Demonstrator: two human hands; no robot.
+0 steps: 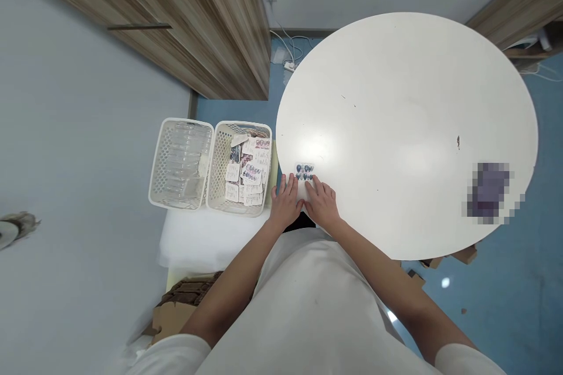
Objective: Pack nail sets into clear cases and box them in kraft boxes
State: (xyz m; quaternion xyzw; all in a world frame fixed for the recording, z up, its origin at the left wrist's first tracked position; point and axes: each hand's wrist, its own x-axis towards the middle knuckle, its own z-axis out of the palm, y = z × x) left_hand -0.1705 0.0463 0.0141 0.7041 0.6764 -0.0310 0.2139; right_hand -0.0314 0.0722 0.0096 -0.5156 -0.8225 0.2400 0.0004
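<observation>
A small card of blue press-on nails, set in two rows, lies on the white round table close to its near left edge. My left hand rests flat at the card's lower left, fingers stretched out. On the other side, my right hand lies with its fingers extended, the fingertips at the card's lower right corner. Both thumbs come close together below the card. Neither hand is wrapped around anything.
Left of the table stands a white basket of nail cards. Beside it another white basket holds clear plastic boxes. A pixelated purple object lies at the table's right. Brown cardboard sits at lower left.
</observation>
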